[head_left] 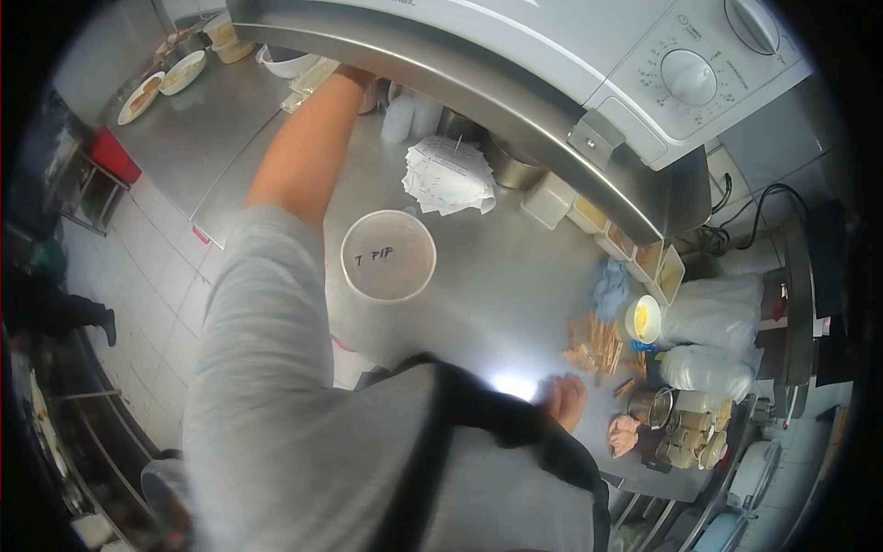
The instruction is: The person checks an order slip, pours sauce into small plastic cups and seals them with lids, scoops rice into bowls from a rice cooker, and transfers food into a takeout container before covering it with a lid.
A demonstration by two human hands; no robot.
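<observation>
My left arm reaches up beneath the steel shelf (pixel 441 57), and the hand is hidden behind the shelf's edge, near a white bowl (pixel 289 63) and wrapped packets (pixel 311 85). My right hand (pixel 566 402) rests low at the counter's near side, its fingers curled together; whatever lies inside them, if anything, is out of sight. Between the arms sits a round white tub (pixel 388 256) with dark handwriting on top. Beyond it is a stack of paper slips (pixel 451 175) on a spike. Thin wooden sticks (pixel 602 345) lie past my right hand.
A white oven-like appliance with dials (pixel 688 77) stands on the shelf. Food containers (pixel 589 213), a bowl of yellow food (pixel 642 319), plastic bags (pixel 713 313) and small jars (pixel 690 432) line the right side. Two oval plates (pixel 182 73) are far left. Another person's leg (pixel 78 313) shows at left.
</observation>
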